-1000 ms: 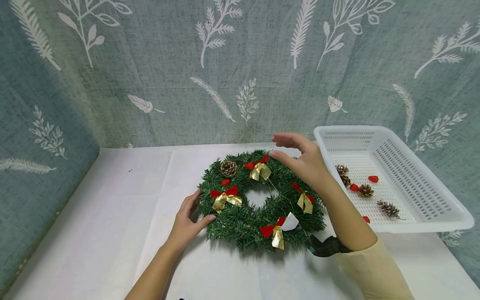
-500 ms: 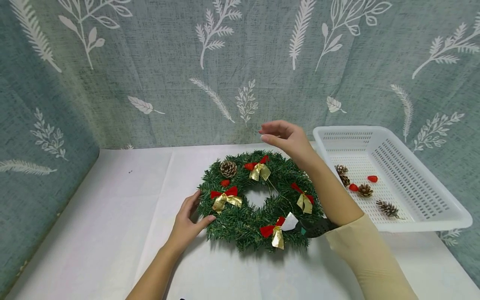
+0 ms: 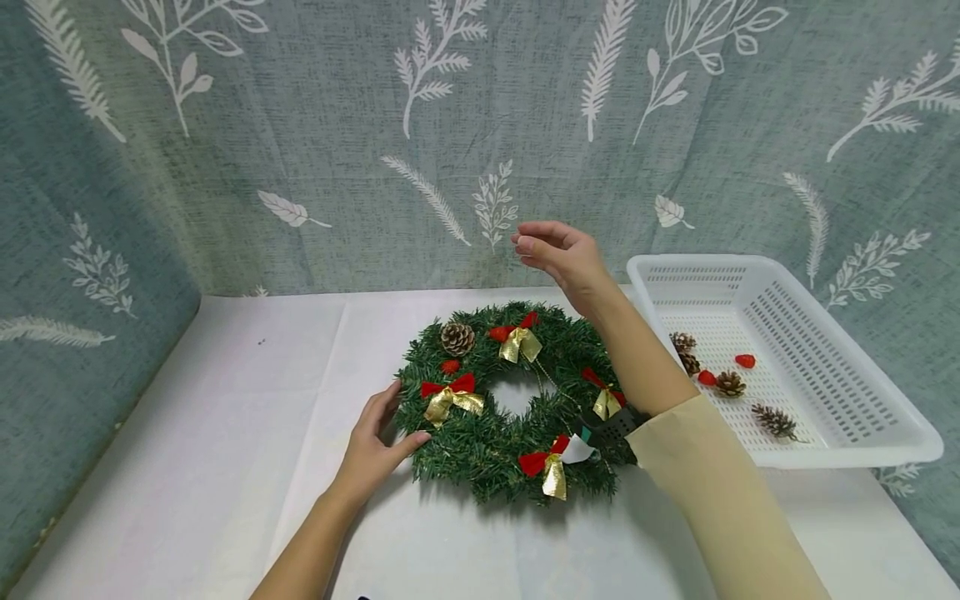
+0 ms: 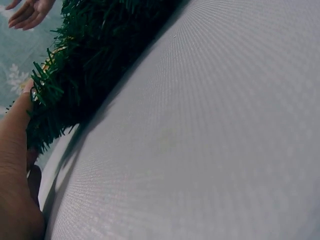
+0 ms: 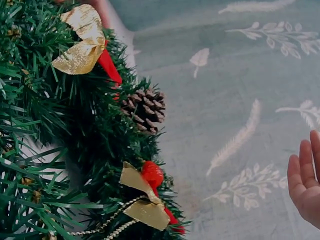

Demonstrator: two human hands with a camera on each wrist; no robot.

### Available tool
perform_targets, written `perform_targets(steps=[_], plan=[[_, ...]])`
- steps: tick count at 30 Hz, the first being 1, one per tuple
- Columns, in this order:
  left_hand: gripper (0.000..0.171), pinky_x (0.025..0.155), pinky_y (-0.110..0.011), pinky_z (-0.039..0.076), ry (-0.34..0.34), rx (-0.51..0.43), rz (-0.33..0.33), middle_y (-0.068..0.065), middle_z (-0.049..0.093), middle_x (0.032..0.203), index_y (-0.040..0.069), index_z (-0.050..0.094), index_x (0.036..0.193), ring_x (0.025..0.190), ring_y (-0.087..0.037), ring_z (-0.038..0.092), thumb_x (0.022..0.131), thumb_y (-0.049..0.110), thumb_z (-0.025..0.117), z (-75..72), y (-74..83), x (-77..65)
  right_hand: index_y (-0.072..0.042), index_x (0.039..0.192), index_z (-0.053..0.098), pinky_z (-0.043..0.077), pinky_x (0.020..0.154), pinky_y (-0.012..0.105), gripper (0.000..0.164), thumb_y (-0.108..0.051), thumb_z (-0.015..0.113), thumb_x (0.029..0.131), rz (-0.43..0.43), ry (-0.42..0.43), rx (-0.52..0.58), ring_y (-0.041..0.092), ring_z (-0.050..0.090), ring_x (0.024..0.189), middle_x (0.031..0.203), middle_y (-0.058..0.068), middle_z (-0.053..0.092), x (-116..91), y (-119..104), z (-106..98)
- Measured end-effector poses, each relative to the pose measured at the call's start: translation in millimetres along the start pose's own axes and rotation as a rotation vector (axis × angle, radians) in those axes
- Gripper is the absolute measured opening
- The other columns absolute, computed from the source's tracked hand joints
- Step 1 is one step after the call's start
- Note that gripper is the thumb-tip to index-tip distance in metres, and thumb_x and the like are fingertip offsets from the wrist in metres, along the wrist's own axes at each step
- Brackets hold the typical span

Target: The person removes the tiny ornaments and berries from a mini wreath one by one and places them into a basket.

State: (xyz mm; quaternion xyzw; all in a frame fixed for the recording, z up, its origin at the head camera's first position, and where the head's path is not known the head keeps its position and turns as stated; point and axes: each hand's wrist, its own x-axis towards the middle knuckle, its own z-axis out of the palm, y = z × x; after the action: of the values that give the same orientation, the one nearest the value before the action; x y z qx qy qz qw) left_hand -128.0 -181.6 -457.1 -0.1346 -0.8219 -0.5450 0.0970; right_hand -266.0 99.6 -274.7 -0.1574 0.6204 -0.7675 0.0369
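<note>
A green wreath (image 3: 480, 458) lies flat on the white table. It bears several red-and-gold bows, such as the left bow (image 3: 452, 398), plus a pine cone (image 3: 457, 338) and small red strawberry-like pieces (image 3: 450, 367). My left hand (image 3: 375, 442) grips the wreath's left edge, thumb on top; its other fingertips are partly hidden. In the left wrist view the thumb (image 4: 17, 120) presses against the green needles. My right hand (image 3: 566, 260) hovers above the wreath's far side, fingers loosely bent, holding nothing visible. The right forearm hides part of the wreath's right side.
At the right stands a white perforated basket (image 3: 885, 400) with several pine cones, including a slender one (image 3: 775, 421), and red pieces (image 3: 745, 361). A patterned green-grey cloth (image 3: 337, 150) hangs behind the table. A thin gold string (image 3: 558, 387) trails across the wreath's opening.
My right hand has risen and moved away toward the back and left, and its fingers have drawn closer together. The left hand and the wreath have stayed in place.
</note>
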Motion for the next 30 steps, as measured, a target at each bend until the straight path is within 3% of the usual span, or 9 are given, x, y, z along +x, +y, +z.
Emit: perform_targets(steps=[6,11,14,16,22,30], plan=[[0.08,0.108,-0.043,0.033,0.001,-0.002,0.013,-0.013,0.043,0.136,0.009,0.031,0.148,0.128,-0.034,0.041,0.081,0.009,0.075,-0.5,-0.2,1.7,-0.001,0.116,0.062,0.048,0.097,0.036,0.026,-0.006,0.062,0.09,0.02,-0.027,-0.003,0.018,0.06,0.101,0.106,0.003,0.065,6,9,-1],[0.081,0.108,-0.015,0.031,0.001,-0.019,-0.004,-0.011,0.042,0.137,0.011,0.031,0.148,0.129,-0.032,0.04,0.08,0.01,0.075,-0.1,0.3,1.4,0.007,0.124,0.055,0.044,0.101,0.041,0.035,-0.005,0.06,0.091,0.044,-0.032,-0.035,0.014,0.061,0.099,0.106,0.001,0.064,10,24,-3],[0.08,0.103,-0.005,0.027,0.002,-0.018,-0.006,-0.011,0.043,0.137,0.01,0.031,0.148,0.129,-0.032,0.04,0.08,0.01,0.075,0.8,-0.1,0.6,0.008,0.126,0.053,0.046,0.099,0.041,0.037,-0.005,0.059,0.092,0.064,-0.01,-0.043,0.014,0.062,0.097,0.102,-0.002,0.065,12,34,-4],[0.08,0.105,-0.01,0.03,0.004,-0.009,-0.004,-0.012,0.043,0.136,0.01,0.031,0.148,0.128,-0.032,0.04,0.081,0.01,0.075,1.5,-0.6,0.2,0.007,0.124,0.054,0.045,0.1,0.043,0.035,-0.006,0.06,0.092,0.075,0.005,-0.037,0.017,0.062,0.099,0.1,-0.003,0.066,13,39,-4],[0.08,0.109,-0.044,0.032,-0.001,-0.009,-0.022,-0.012,0.043,0.137,0.009,0.031,0.148,0.13,-0.033,0.04,0.08,0.009,0.075,0.8,2.8,-0.5,0.008,0.124,0.054,0.041,0.104,0.049,0.037,-0.007,0.061,0.091,0.091,0.009,-0.039,0.025,0.059,0.106,0.1,-0.004,0.066,13,53,-6],[0.082,0.108,-0.047,0.032,-0.005,-0.02,-0.019,-0.013,0.042,0.138,0.008,0.031,0.148,0.129,-0.033,0.04,0.079,0.006,0.075,0.6,3.3,-0.4,0.009,0.127,0.052,0.043,0.103,0.046,0.041,-0.009,0.062,0.092,0.143,-0.001,-0.109,0.014,0.06,0.1,0.108,0.0,0.063,9,70,-11]])
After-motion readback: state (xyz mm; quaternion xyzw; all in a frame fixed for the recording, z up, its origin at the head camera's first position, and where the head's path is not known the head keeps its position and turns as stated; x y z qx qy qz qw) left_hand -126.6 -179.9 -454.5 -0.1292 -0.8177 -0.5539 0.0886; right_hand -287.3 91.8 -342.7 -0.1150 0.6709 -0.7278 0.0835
